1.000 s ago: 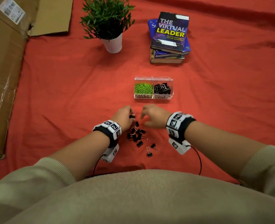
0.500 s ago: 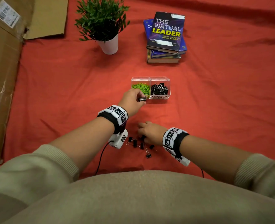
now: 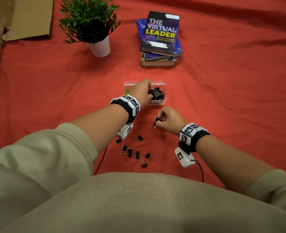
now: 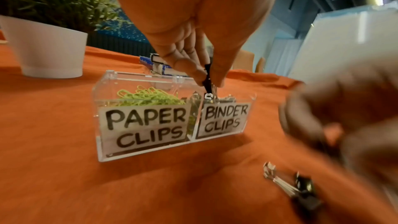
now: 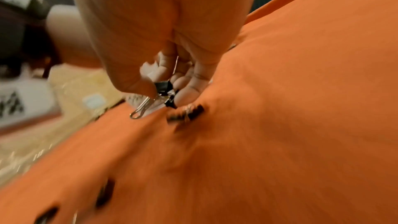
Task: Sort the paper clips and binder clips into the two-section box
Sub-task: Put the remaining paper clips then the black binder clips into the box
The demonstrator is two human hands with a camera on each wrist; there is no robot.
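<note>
The two-section box (image 4: 137, 152) is a clear, hard-walled plastic rectangle standing on the soft, wrinkled red cloth (image 3: 55, 84) that covers the table, with hand-lettered white labels on its front. Its left section, marked PAPER CLIPS, holds a tangle of thin lime-green paper clips (image 4: 146, 97); the right section, marked BINDER CLIPS, holds a heap of black binder clips (image 3: 157, 95) with silvery wire handles. Over that right section, the left hand (image 3: 141, 91) pinches one black binder clip (image 4: 207, 81) between thumb and fingers (image 4: 185, 64), its lower end hanging at the heap. Near the box's front, the right hand (image 3: 170, 121) has curled fingers gripping a second small clip (image 5: 164, 89), whose looped steel wire handle juts out. Closer to the person, loose binder clips (image 3: 134, 153) lie scattered on the cloth. Beyond the box stand a leafy green plant in a smooth white pot (image 3: 99, 47) and a stack of glossy books (image 3: 160, 41); brown corrugated cardboard (image 3: 28, 19) lies at the left.
</note>
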